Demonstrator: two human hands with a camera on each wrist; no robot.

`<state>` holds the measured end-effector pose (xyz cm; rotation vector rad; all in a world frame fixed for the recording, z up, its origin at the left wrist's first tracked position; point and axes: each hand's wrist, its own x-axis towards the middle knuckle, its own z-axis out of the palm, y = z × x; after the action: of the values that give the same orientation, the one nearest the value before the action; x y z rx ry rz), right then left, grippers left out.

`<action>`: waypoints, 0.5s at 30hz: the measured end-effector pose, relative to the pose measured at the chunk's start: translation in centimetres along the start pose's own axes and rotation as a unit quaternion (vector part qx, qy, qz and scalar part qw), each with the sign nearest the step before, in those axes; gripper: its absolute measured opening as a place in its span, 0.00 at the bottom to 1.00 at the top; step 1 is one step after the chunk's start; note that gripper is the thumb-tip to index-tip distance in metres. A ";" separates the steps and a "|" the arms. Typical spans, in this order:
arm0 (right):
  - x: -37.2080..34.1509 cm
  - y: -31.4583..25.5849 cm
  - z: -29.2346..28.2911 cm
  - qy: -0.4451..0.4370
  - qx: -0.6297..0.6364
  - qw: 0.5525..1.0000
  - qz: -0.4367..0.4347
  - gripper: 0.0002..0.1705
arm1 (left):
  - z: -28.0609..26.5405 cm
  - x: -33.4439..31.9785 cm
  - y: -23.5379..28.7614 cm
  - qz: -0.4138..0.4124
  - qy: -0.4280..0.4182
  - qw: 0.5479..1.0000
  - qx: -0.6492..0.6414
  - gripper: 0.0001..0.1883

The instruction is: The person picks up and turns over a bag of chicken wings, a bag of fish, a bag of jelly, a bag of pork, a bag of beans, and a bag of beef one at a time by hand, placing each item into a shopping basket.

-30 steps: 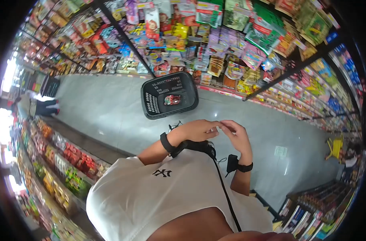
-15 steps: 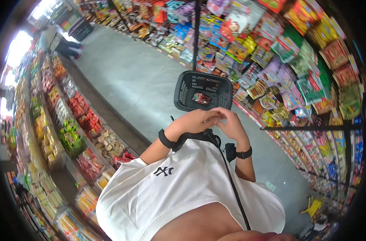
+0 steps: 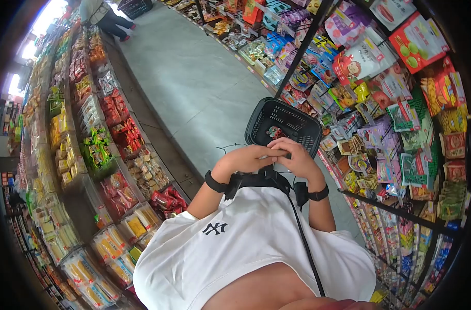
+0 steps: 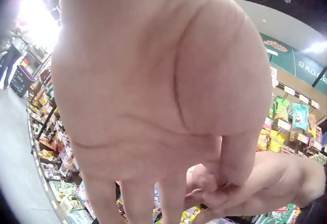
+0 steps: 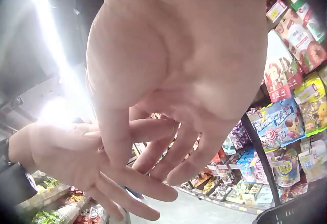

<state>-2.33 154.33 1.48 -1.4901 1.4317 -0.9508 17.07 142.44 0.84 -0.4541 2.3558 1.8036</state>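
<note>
In the head view my left hand [image 3: 251,157] and right hand [image 3: 296,159] meet at the fingers in front of my body, with nothing visible held in either. Fingers of both are loosely extended and overlap. The left palm [image 4: 158,81] fills the left wrist view, its fingers reaching toward the right hand [image 4: 271,183]. From the right wrist, the right palm [image 5: 184,50] shows, with the left hand [image 5: 61,155] crossing its fingers. Just beyond the hands a black shopping basket [image 3: 312,126] stands on the floor, a small red-and-white packet [image 3: 274,133] inside it, partly hidden by the basket and hands.
Hanging snack bags [image 3: 364,59] fill the rack along the right, with a dark rack post [image 3: 306,44] beside the basket. Tiered bins of packaged snacks [image 3: 111,191] line the left. Grey floor [image 3: 178,77] runs between them. Another person [image 3: 109,20] stands far off near a second basket [image 3: 134,7].
The head view has swung to the left, so the basket and right-hand rack appear farther right. Both hands stay together, their fingers overlapping more than a second ago.
</note>
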 end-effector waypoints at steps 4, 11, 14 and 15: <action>1.6 1.5 -4.1 0.047 0.055 0.997 0.041 0.11 | -1.6 2.5 -2.6 0.098 0.145 0.984 0.010 0.20; 3.2 14.9 -12.5 0.173 0.040 0.972 0.152 0.09 | -6.3 2.3 -5.7 -0.145 0.293 0.942 0.077 0.19; 4.5 29.0 -11.4 0.165 0.056 0.954 0.242 0.12 | -5.2 2.8 -8.9 -0.230 0.257 0.936 0.071 0.19; 4.5 34.7 -10.2 0.152 0.050 0.946 0.284 0.14 | -4.2 2.8 -10.7 -0.249 0.240 0.938 0.032 0.19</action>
<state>-24.04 149.34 -27.41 -0.7962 1.8653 -0.8864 18.15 135.41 -8.68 -1.4720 2.2575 1.4879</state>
